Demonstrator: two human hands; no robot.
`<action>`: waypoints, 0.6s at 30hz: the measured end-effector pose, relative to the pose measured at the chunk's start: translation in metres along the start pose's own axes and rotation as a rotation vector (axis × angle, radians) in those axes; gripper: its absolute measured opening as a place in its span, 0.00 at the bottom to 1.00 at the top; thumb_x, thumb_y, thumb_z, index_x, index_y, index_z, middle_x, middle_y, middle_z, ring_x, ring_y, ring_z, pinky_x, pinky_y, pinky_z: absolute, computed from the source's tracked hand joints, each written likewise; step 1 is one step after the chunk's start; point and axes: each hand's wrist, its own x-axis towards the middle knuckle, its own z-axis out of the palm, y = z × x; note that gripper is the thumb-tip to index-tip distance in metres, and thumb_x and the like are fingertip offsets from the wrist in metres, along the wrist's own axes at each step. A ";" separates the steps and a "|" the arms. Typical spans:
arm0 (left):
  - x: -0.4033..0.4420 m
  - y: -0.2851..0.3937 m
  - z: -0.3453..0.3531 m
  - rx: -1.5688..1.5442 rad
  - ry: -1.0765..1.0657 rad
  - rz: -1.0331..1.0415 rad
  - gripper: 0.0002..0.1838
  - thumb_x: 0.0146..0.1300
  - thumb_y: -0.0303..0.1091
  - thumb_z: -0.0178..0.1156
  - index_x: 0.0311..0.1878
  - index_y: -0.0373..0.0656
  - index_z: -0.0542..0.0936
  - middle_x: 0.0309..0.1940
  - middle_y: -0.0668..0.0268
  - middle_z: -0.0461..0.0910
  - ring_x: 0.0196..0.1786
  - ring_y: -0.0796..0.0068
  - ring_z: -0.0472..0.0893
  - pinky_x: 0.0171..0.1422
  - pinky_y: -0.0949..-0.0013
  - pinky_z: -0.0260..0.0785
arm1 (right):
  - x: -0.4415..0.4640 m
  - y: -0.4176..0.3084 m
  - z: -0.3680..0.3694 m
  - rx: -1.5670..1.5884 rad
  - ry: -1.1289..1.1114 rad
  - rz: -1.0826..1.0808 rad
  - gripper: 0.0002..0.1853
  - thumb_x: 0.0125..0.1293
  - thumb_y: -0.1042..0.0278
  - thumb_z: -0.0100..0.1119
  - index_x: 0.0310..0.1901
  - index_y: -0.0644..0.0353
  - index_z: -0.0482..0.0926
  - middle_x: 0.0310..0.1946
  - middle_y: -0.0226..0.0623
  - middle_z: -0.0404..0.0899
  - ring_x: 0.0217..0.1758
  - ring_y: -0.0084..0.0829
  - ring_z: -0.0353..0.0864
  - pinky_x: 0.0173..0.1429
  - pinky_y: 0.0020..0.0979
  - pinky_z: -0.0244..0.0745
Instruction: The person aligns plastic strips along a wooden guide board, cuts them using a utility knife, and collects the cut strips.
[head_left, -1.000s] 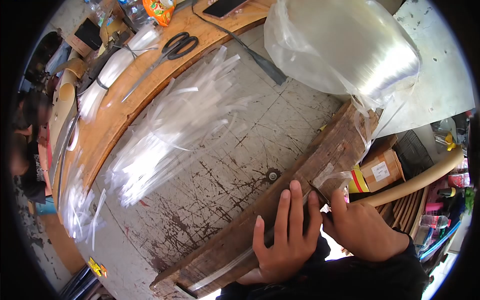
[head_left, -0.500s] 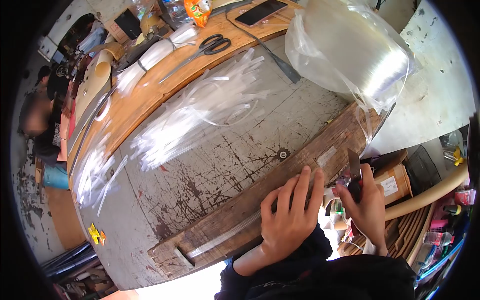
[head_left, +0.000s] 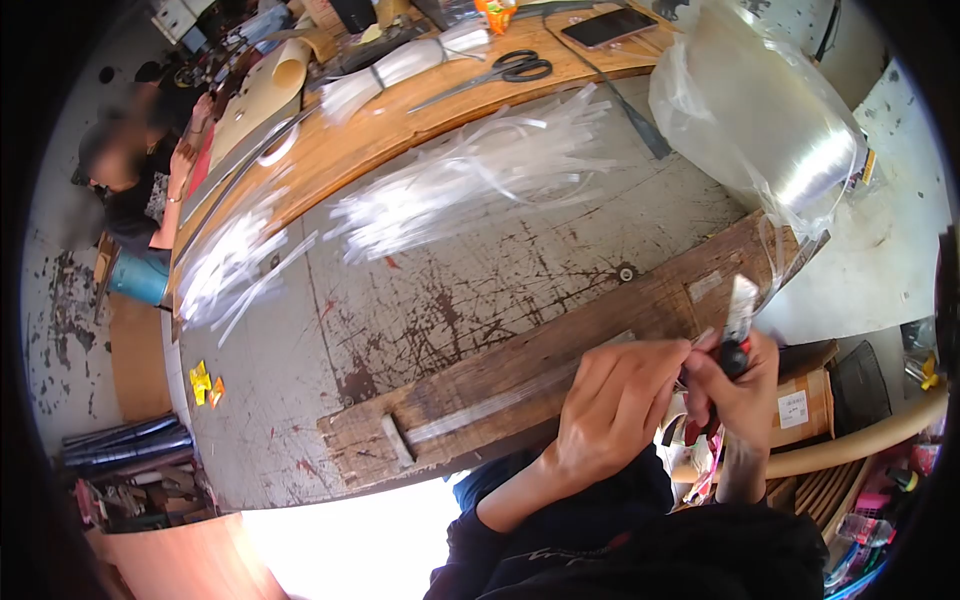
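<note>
In my right hand (head_left: 738, 385) is a utility knife (head_left: 740, 308), its blade pointing up and away from me. My left hand (head_left: 618, 400) has its fingers drawn together, with the fingertips against the right hand's fingers; what they pinch is hidden. Both hands are over the near edge of a long worn wooden board (head_left: 560, 345). Clear thin plastic strips (head_left: 480, 410) lie lengthwise on the board and run toward my left hand. A small flat piece (head_left: 398, 440) sits crosswise at the board's left end.
Loose clear strips (head_left: 450, 195) are piled on the scratched table (head_left: 480, 285). Behind lie scissors (head_left: 520, 67), a phone (head_left: 610, 28) and a tied strip bundle (head_left: 400, 70). A plastic-wrapped clear roll (head_left: 760, 110) stands at right. Another person (head_left: 135, 190) is at far left.
My left hand has lifted from lying flat on the board and closed its fingers, meeting my right hand. The knife blade has turned its broad side toward me. The view has shifted left.
</note>
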 end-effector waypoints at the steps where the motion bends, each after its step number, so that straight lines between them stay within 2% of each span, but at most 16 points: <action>1: -0.001 0.002 -0.001 -0.006 0.069 -0.024 0.20 0.45 0.17 0.63 0.42 0.37 0.71 0.37 0.58 0.78 0.36 0.66 0.78 0.39 0.69 0.71 | 0.001 -0.006 0.002 0.022 0.020 -0.022 0.03 0.56 0.82 0.55 0.30 0.68 0.71 0.10 0.31 0.69 0.09 0.17 0.66 0.12 0.17 0.58; 2: -0.007 0.004 -0.007 0.061 0.079 0.009 0.20 0.45 0.18 0.63 0.43 0.37 0.70 0.39 0.55 0.78 0.38 0.64 0.78 0.42 0.67 0.71 | 0.003 -0.009 0.001 0.033 -0.010 -0.054 0.03 0.56 0.81 0.55 0.31 0.68 0.71 0.11 0.31 0.70 0.09 0.16 0.67 0.11 0.17 0.57; 4: -0.019 0.004 -0.015 0.142 0.041 0.047 0.19 0.46 0.20 0.63 0.43 0.37 0.70 0.40 0.54 0.77 0.39 0.65 0.77 0.42 0.66 0.71 | 0.009 -0.017 0.003 0.046 -0.045 -0.083 0.04 0.56 0.80 0.56 0.32 0.67 0.71 0.11 0.30 0.70 0.09 0.16 0.67 0.11 0.16 0.57; 5: -0.026 0.006 -0.018 0.211 -0.003 0.088 0.19 0.47 0.21 0.63 0.43 0.38 0.70 0.41 0.54 0.77 0.40 0.65 0.77 0.42 0.65 0.72 | 0.014 -0.023 0.006 -0.114 -0.118 -0.005 0.06 0.55 0.78 0.58 0.34 0.66 0.71 0.11 0.32 0.70 0.09 0.18 0.68 0.12 0.18 0.58; 6: -0.032 0.010 -0.018 0.246 0.014 0.020 0.15 0.49 0.25 0.62 0.41 0.42 0.72 0.42 0.58 0.77 0.41 0.69 0.77 0.49 0.63 0.68 | 0.018 -0.028 0.009 -0.274 -0.188 0.072 0.09 0.54 0.76 0.59 0.36 0.65 0.71 0.11 0.33 0.70 0.09 0.20 0.69 0.13 0.20 0.59; 7: -0.037 0.014 -0.023 0.250 0.019 0.022 0.15 0.49 0.25 0.62 0.41 0.42 0.72 0.42 0.58 0.77 0.41 0.69 0.77 0.49 0.63 0.68 | 0.023 -0.030 0.014 -0.276 -0.193 0.067 0.09 0.54 0.76 0.59 0.36 0.65 0.71 0.11 0.33 0.70 0.09 0.20 0.69 0.13 0.20 0.59; 9: -0.044 0.020 -0.035 0.426 -0.060 -0.027 0.11 0.49 0.26 0.61 0.37 0.47 0.76 0.42 0.66 0.78 0.39 0.74 0.76 0.57 0.61 0.61 | 0.030 -0.032 0.023 -0.733 -0.283 -0.048 0.14 0.51 0.70 0.63 0.38 0.62 0.71 0.11 0.36 0.70 0.11 0.28 0.71 0.18 0.27 0.64; 10: -0.049 0.021 -0.039 0.432 -0.055 -0.029 0.11 0.49 0.26 0.61 0.37 0.47 0.76 0.42 0.66 0.78 0.39 0.74 0.76 0.57 0.61 0.61 | 0.031 -0.022 0.021 -0.877 -0.286 -0.149 0.17 0.50 0.68 0.63 0.40 0.61 0.69 0.12 0.40 0.70 0.16 0.40 0.74 0.24 0.34 0.66; 12: -0.062 0.020 -0.048 0.478 -0.022 -0.079 0.08 0.46 0.27 0.61 0.32 0.50 0.77 0.40 0.71 0.78 0.37 0.78 0.76 0.61 0.60 0.54 | 0.031 -0.020 0.021 -0.942 -0.307 -0.172 0.16 0.50 0.67 0.63 0.39 0.61 0.69 0.14 0.41 0.70 0.19 0.42 0.74 0.25 0.36 0.66; 18: -0.103 0.021 -0.070 0.500 0.017 -0.097 0.10 0.44 0.28 0.63 0.33 0.51 0.80 0.37 0.74 0.78 0.35 0.82 0.76 0.57 0.66 0.58 | 0.035 -0.028 0.018 -1.042 -0.400 -0.171 0.15 0.50 0.66 0.63 0.36 0.62 0.70 0.17 0.45 0.71 0.22 0.48 0.74 0.25 0.37 0.65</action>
